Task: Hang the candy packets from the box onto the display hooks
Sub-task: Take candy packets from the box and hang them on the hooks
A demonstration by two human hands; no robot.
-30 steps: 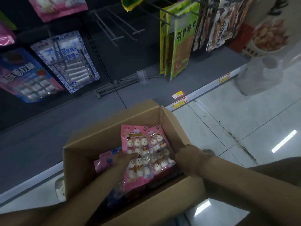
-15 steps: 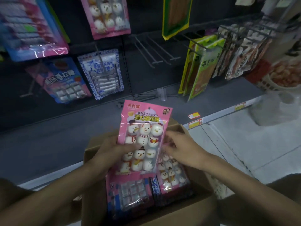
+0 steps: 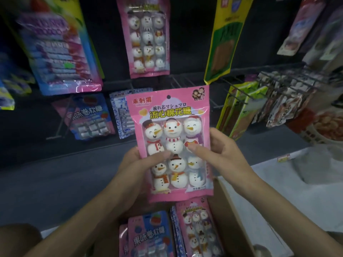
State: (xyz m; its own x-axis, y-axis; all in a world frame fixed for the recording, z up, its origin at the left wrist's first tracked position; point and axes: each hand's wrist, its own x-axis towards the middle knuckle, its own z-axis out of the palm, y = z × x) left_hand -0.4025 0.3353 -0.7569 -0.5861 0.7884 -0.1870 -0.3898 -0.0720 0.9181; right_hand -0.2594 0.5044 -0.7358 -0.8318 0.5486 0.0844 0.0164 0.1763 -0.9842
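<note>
A pink snowman marshmallow packet point(image 3: 171, 143) is held upright in both hands at the centre of the frame, above the open cardboard box point(image 3: 230, 217).

The packet is gripped at its left edge by the left hand point(image 3: 141, 164), whose thumb is pressed flat across the front while the other fingers are curled behind; the right edge is pinched by the right hand point(image 3: 220, 151) in the same way, thumb in front, fingers closed behind. A round hang hole is seen at the packet's top. Lower in the frame, a second snowman packet point(image 3: 197, 229) and a blue-and-pink candy packet point(image 3: 150, 236) are left standing in the box. A matching snowman packet point(image 3: 146, 38) is hung on the display at upper centre, and bare wire hooks point(image 3: 178, 81) are seen just beneath it.
</note>
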